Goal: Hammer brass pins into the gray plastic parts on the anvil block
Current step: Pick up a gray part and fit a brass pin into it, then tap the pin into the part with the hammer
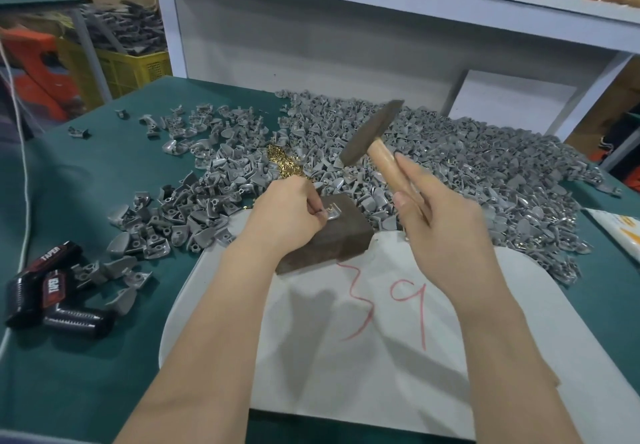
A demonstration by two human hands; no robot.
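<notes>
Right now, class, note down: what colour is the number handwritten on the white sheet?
Red; the handwritten number shows best in the head view.

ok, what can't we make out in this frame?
Head view only:
- Gray part on the anvil block: mostly covered by the left hand, so pin seating cannot be told.
- Hammer head: motion-blurred, striking face unclear.
- Hammer handle: lower end hidden inside the grip of the right hand.
- Brass pins: too small to count, and the left hand partly covers the pile.
</notes>
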